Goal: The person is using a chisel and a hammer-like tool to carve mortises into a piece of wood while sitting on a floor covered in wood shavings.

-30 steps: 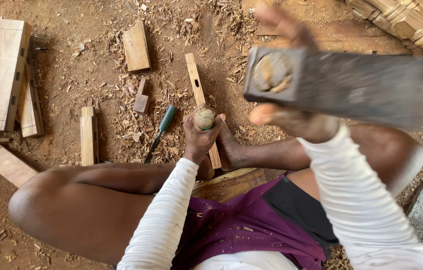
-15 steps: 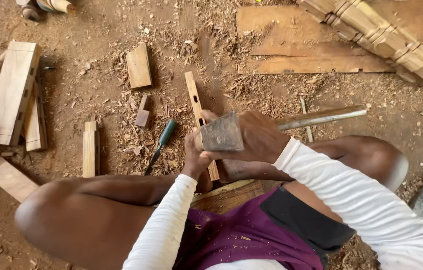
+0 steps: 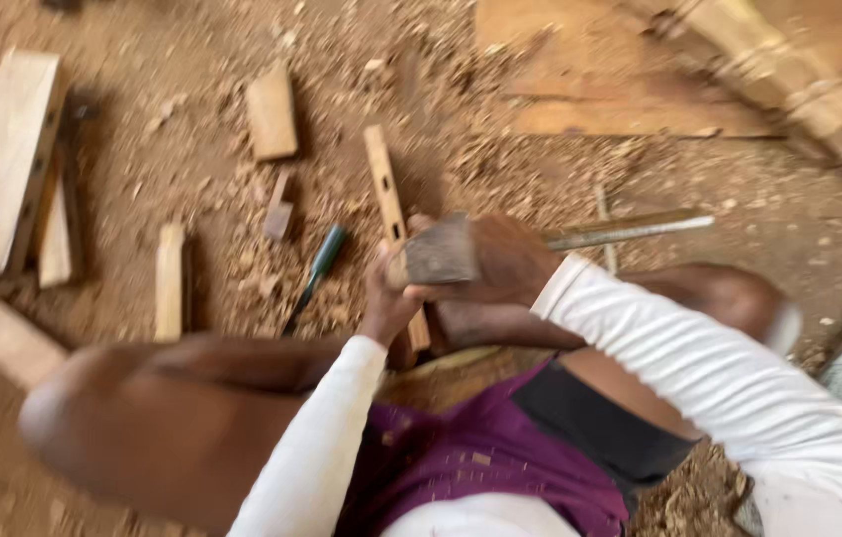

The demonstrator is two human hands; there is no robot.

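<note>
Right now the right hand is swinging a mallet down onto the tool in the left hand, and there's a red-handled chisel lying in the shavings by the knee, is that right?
Not quite. The chisel lying in the shavings has a green handle, not red, as the head view shows. The rest holds: the right hand brings the mallet down at the tool gripped by the left hand.

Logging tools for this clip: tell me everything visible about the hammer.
The hammer has a blocky, dull grey metal head and a long, pale metal-looking handle running out to the right, roughly level. The right hand grips it just behind the head, down over the left hand and the narrow wooden strip. It is blurred.
</note>
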